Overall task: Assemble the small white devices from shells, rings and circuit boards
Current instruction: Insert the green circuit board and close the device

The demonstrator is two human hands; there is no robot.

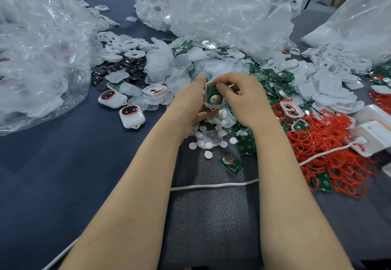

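Shell (213,106), white moulded plastic, rounded-rectangular: 1, held at centre frame above the parts heap. Left hand (193,102) cups it from the left and below, fingers curled round its edge. Circuit board (211,90), green, flat, carrying 1 round metallic coin cell (215,99): 1, sitting in the open face of the shell. Right hand (243,98) pinches the board's upper edge, thumb on top and fingers bent behind.

Finished devices, glossy white with a dark, red-rimmed oval window: 2, at centre left, (112,99) and (132,118), lying near each other on the dark blue cloth (63,174).

Loose board (230,163), green with coin cell: 1, lying alone below the hands on a grey textured mat (211,217).

Red rings (330,149), thin rubbery loops: a tangled heap at right, too many to count.

Dark round discs (118,69): a pile at upper left of centre, uncounted.

Small white round pads (208,154): scattered below the hands, number unclear.

Clear crinkled plastic bags: 3 large, at left (42,58), upper centre (211,11) and upper right (355,20).

White cable (211,185): 1, crossing the mat.
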